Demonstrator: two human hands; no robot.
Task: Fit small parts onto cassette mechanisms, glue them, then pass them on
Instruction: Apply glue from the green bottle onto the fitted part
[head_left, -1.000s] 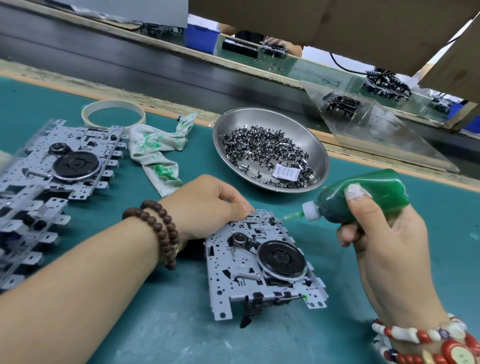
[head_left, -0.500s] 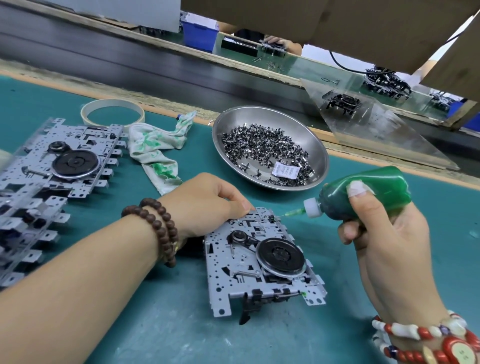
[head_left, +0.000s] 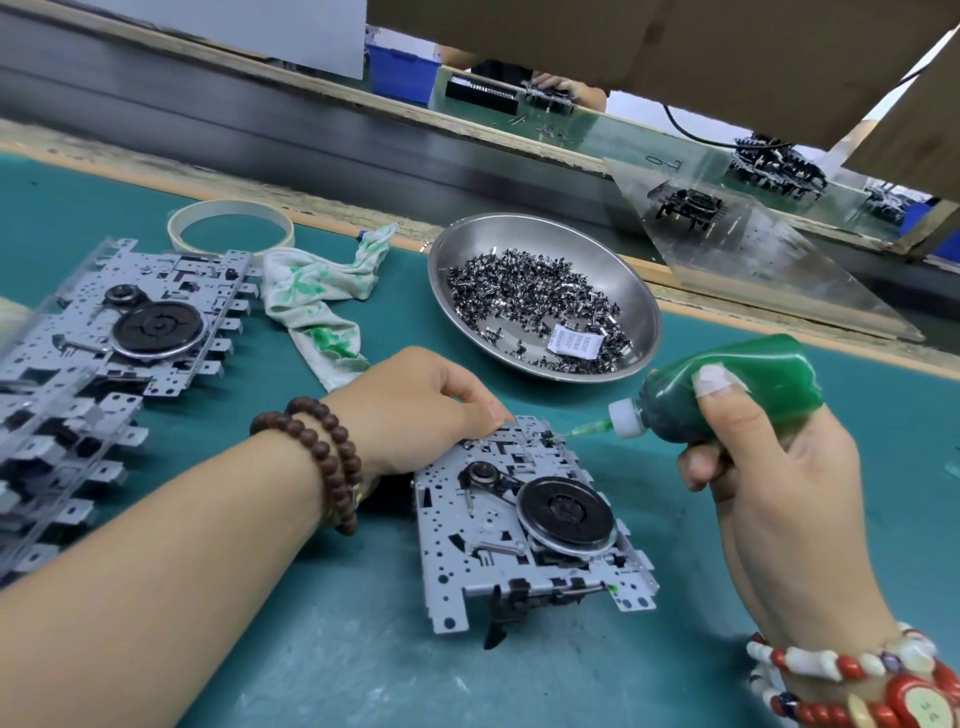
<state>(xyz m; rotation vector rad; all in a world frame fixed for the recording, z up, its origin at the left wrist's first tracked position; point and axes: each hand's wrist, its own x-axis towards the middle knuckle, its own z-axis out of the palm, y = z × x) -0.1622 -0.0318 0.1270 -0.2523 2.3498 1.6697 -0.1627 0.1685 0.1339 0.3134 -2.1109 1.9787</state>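
My bench was teal matting, a dark conveyor beyond. My left hand curled on the cassette mechanism; my right hand gripped the green glue bottle.

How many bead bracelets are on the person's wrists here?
3. One dark wooden bead bracelet, wrapped in two loops, sits on the left wrist; a white beaded one and a red-and-white one sit on the right wrist. The frame edge may hide more.
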